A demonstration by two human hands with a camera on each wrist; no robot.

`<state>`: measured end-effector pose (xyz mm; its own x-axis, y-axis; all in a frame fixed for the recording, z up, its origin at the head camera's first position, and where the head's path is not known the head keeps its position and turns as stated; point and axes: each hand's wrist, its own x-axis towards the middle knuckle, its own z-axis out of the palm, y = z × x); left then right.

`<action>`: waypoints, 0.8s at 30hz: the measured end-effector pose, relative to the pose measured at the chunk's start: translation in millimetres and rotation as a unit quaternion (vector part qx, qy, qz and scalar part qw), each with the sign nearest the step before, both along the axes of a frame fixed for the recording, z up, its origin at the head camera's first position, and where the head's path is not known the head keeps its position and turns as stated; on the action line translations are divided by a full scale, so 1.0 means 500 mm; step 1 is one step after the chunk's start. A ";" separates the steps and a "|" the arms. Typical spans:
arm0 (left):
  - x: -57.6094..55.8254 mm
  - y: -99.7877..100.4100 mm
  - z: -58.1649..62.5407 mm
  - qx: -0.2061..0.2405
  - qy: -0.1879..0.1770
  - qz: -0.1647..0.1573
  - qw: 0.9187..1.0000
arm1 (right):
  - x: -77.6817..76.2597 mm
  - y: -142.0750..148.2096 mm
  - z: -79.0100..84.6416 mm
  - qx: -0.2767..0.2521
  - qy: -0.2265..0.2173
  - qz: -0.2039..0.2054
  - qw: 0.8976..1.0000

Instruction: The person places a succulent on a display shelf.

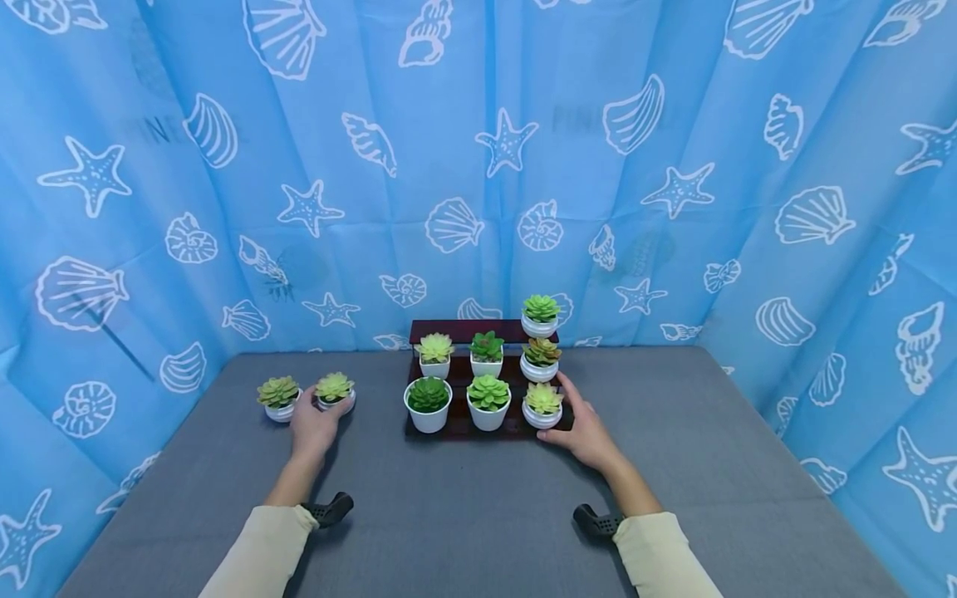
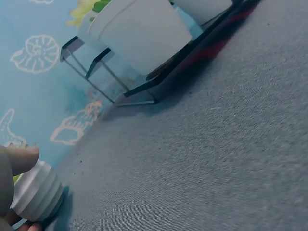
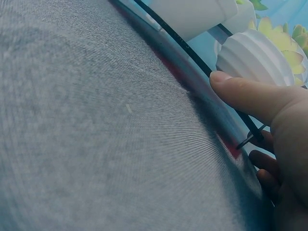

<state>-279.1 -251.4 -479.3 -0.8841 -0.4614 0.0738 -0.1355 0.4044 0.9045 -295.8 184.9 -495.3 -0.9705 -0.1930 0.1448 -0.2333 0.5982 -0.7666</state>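
My left hand (image 1: 314, 425) holds a small succulent (image 1: 334, 387) in a ribbed white pot, on the grey table at the left. The left wrist view has the thumb over this pot (image 2: 39, 192) and fingertips below it. Just left of that hand stands a second potted succulent (image 1: 277, 397). My right hand (image 1: 589, 432) grips the right end of a dark red three-tier stand (image 1: 467, 428). Its thumb lies on the lowest shelf's front edge (image 3: 195, 58), close to a ribbed pot (image 3: 255, 57), with the other fingers curled around the end.
Several potted succulents fill the stand's lower tiers, among them a dark green one (image 1: 429, 395) and a bright green one (image 1: 488, 393). On the top tier one succulent (image 1: 541, 309) sits at the right end. A blue shell-patterned curtain (image 1: 449, 166) hangs behind the table (image 1: 463, 515).
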 end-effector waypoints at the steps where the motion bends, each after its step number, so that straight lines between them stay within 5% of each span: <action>1: -0.002 -0.001 0.001 -0.003 -0.002 -0.004 1.000 | 0.000 0.000 0.000 0.001 0.000 0.000 1.000; 17: -0.014 0.003 0.006 0.024 -0.023 -0.052 0.998 | 0.000 0.001 0.000 0.003 0.002 0.000 1.000; 24: -0.028 0.020 0.022 0.050 -0.016 -0.047 0.998 | -0.003 -0.001 -0.002 0.007 -0.001 -0.003 1.000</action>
<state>-292.9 -241.1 -468.1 -0.9249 -0.3803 0.0025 -0.1308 0.3243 0.9369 -297.0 184.5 -496.2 -0.9717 -0.1898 0.1406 -0.2289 0.6094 -0.7591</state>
